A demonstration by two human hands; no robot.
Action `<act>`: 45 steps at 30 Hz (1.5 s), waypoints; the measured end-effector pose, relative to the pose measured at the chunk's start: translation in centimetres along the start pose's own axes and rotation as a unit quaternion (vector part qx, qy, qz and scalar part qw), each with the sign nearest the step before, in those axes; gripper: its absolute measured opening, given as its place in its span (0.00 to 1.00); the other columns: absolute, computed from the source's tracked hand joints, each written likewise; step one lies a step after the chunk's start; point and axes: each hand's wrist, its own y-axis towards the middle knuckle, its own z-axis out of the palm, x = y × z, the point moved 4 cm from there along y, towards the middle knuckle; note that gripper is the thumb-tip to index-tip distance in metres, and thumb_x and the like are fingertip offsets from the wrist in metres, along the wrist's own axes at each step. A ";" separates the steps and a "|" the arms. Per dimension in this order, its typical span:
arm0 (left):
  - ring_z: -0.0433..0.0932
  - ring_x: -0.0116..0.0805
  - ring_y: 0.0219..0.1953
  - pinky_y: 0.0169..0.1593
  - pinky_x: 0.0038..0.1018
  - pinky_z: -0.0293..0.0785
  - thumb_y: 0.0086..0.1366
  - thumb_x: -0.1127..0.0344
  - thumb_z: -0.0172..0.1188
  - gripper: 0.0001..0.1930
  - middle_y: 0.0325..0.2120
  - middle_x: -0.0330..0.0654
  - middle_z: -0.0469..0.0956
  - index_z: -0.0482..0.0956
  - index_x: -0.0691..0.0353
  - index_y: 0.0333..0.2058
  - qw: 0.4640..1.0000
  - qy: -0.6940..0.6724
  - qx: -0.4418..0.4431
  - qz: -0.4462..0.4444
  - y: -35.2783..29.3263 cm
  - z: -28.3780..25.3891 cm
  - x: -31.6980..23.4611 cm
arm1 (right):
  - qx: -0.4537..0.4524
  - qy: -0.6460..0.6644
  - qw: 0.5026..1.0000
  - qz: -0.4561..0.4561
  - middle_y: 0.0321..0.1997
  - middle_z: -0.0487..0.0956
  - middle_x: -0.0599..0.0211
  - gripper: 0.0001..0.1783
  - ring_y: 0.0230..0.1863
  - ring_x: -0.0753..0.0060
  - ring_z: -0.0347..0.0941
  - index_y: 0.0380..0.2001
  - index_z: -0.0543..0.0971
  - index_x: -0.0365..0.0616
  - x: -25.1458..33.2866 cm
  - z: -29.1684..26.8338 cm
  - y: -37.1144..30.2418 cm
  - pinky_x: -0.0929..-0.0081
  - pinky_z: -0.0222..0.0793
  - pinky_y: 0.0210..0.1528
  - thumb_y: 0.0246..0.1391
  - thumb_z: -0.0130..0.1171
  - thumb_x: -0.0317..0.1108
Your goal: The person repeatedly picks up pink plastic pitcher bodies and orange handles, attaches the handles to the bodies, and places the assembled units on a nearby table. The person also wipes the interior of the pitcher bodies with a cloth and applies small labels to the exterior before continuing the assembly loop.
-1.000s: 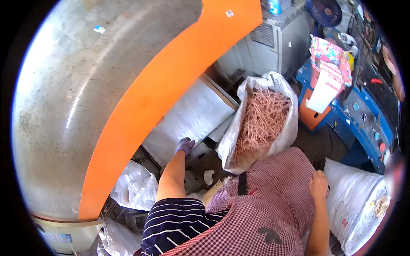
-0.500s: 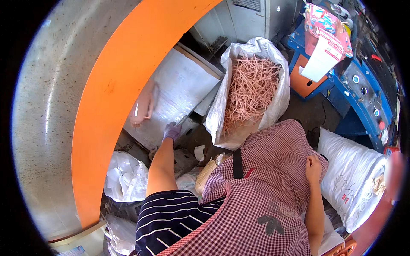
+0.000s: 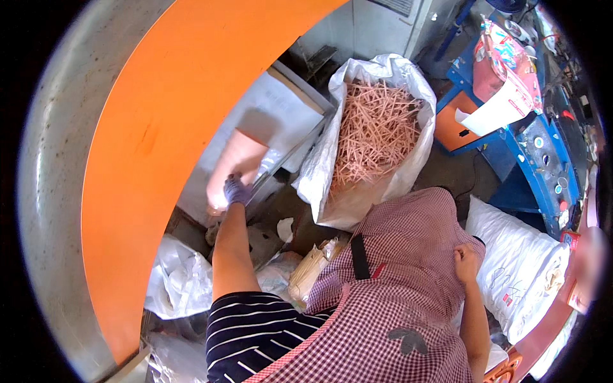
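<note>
My left hand (image 3: 237,189), in a thin purple glove, reaches over the sloping pale metal surface (image 3: 271,105). Its fingers bend over the near edge of a smooth pink slab (image 3: 242,153), which is blurred; what lies under them is hidden. At its left end the slab comes close to the big curved orange guard (image 3: 147,140). Bare and loosely curled, my right hand (image 3: 468,263) rests against the side of my checked apron (image 3: 402,255), with nothing visible in it.
Ahead stands an open white woven sack (image 3: 313,175) full of thin pink sticks (image 3: 377,127). A blue machine panel with knobs (image 3: 546,159) is to the right, below a pink basket (image 3: 488,73). A stuffed white sack (image 3: 511,255) lies near my right arm, crumpled plastic bags (image 3: 179,281) at lower left.
My left hand has moved from the metal surface's edge left onto the pink slab. More of the slab now shows beside the orange guard. My right hand keeps its place on the apron.
</note>
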 end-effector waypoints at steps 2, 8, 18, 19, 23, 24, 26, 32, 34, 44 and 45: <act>0.64 0.52 0.60 0.60 0.43 0.63 0.48 0.46 0.66 0.38 0.61 0.49 0.62 0.67 0.53 0.58 0.973 0.173 -0.152 -0.009 -0.8 -0.7 0.7 | 0.006 -0.001 1.000 0.003 0.33 0.75 0.53 0.05 0.37 0.49 0.74 0.32 0.77 0.35 0.1 0.1 0.0 0.59 0.69 0.40 0.50 0.56 0.24; 0.64 0.54 0.60 0.55 0.41 0.69 0.44 0.46 0.70 0.45 0.60 0.52 0.63 0.63 0.54 0.60 0.994 0.073 -0.051 -0.056 4.3 -3.0 5.1 | 0.014 -0.024 0.999 0.029 0.37 0.78 0.52 0.09 0.40 0.47 0.75 0.33 0.79 0.37 -0.3 0.7 -1.0 0.59 0.70 0.43 0.53 0.56 0.32; 0.70 0.53 0.48 0.53 0.42 0.70 0.52 0.52 0.66 0.27 0.45 0.53 0.71 0.71 0.62 0.44 0.996 0.077 -0.014 -0.050 9.3 -2.9 12.0 | -0.209 0.019 0.976 -0.055 0.34 0.78 0.52 0.09 0.39 0.49 0.75 0.30 0.78 0.36 7.9 -15.3 12.5 0.63 0.71 0.41 0.55 0.54 0.32; 0.70 0.53 0.47 0.53 0.42 0.70 0.53 0.52 0.66 0.25 0.44 0.53 0.72 0.71 0.63 0.43 0.995 0.078 -0.030 -0.051 9.2 -3.7 12.3 | -0.242 0.026 0.967 -0.076 0.34 0.78 0.52 0.09 0.40 0.50 0.76 0.30 0.78 0.36 9.2 -16.9 14.5 0.62 0.71 0.42 0.55 0.54 0.32; 0.73 0.53 0.43 0.52 0.42 0.70 0.56 0.55 0.64 0.20 0.38 0.54 0.75 0.74 0.66 0.37 0.990 0.051 -0.129 -0.031 8.3 -6.1 11.3 | -0.368 -0.110 0.908 -0.166 0.37 0.79 0.57 0.07 0.45 0.52 0.74 0.35 0.79 0.42 14.5 -21.2 21.1 0.62 0.70 0.48 0.52 0.57 0.29; 0.74 0.53 0.41 0.52 0.43 0.70 0.57 0.55 0.64 0.19 0.36 0.54 0.76 0.75 0.67 0.35 0.987 0.032 -0.157 -0.011 7.7 -6.5 11.1 | -0.389 -0.123 0.891 -0.199 0.38 0.79 0.57 0.08 0.45 0.52 0.74 0.36 0.79 0.41 16.4 -22.0 22.4 0.61 0.70 0.49 0.51 0.58 0.29; 0.75 0.53 0.39 0.51 0.43 0.70 0.58 0.56 0.63 0.17 0.34 0.54 0.77 0.76 0.68 0.32 0.981 -0.014 -0.190 0.044 6.6 -7.7 9.2 | -0.390 -0.130 0.889 -0.201 0.40 0.79 0.55 0.10 0.47 0.53 0.74 0.37 0.81 0.43 17.3 -22.7 25.3 0.59 0.69 0.50 0.52 0.57 0.33; 0.71 0.49 0.53 0.68 0.41 0.52 0.58 0.68 0.63 0.13 0.40 0.50 0.78 0.77 0.71 0.37 0.942 -0.245 -0.155 0.167 -3.4 -15.0 -9.1 | -0.361 -0.077 0.918 -0.146 0.36 0.81 0.59 0.09 0.41 0.52 0.77 0.35 0.80 0.43 16.0 -23.2 27.7 0.58 0.72 0.45 0.53 0.55 0.33; 0.73 0.45 0.53 0.63 0.40 0.60 0.57 0.68 0.64 0.17 0.43 0.50 0.78 0.77 0.71 0.43 0.937 -0.244 -0.066 0.243 -6.3 -17.3 -14.8 | -0.373 -0.098 0.908 -0.164 0.35 0.81 0.61 0.07 0.39 0.52 0.78 0.32 0.80 0.44 16.3 -23.0 27.7 0.58 0.72 0.43 0.52 0.55 0.33; 0.77 0.49 0.50 0.53 0.36 0.72 0.53 0.63 0.67 0.20 0.49 0.55 0.77 0.78 0.69 0.41 0.810 -0.283 0.123 0.498 -22.4 -17.7 -41.6 | -0.429 0.073 0.871 -0.229 0.40 0.78 0.62 0.05 0.45 0.58 0.74 0.29 0.78 0.43 12.9 -19.7 13.5 0.66 0.71 0.45 0.47 0.63 0.28; 0.77 0.51 0.50 0.53 0.36 0.73 0.53 0.62 0.67 0.19 0.50 0.56 0.76 0.79 0.69 0.39 0.797 -0.258 0.088 0.538 -23.4 -17.6 -43.0 | -0.403 0.130 0.895 -0.144 0.34 0.78 0.61 0.04 0.38 0.58 0.76 0.30 0.78 0.41 10.4 -19.2 10.9 0.68 0.72 0.40 0.50 0.62 0.29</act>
